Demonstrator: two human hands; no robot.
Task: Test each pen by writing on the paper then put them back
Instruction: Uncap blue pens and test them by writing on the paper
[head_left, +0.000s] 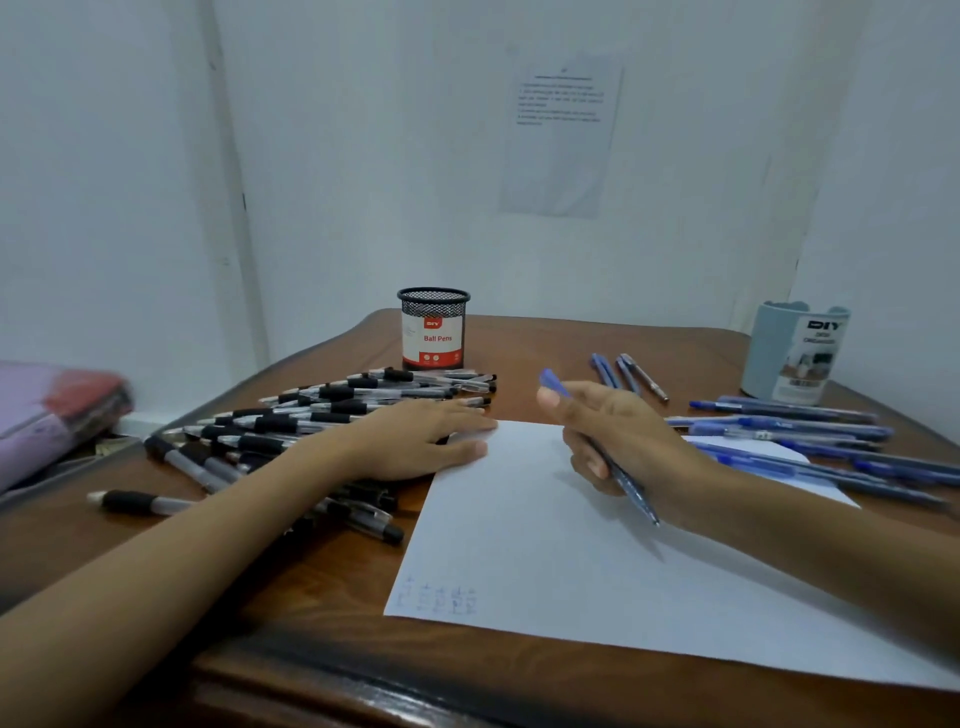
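A white sheet of paper (545, 535) lies on the brown table, with faint blue scribbles near its front left corner. My right hand (618, 441) hovers over the sheet and grips a blue pen (631, 491), tip pointing down toward me; a blue cap (551, 382) sticks up by the thumb. My left hand (426, 441) lies flat, fingers straight, pressing the paper's far left corner and resting over a pile of black pens (311, 415). A row of blue pens (810, 431) lies to the right.
A black mesh pen cup (434, 327) labelled Ball Pens stands at the back centre. A pale blue organiser cup (795, 353) stands at the back right. Three pens (626, 374) lie apart behind my right hand. A pink bag (57, 410) sits off the table's left edge.
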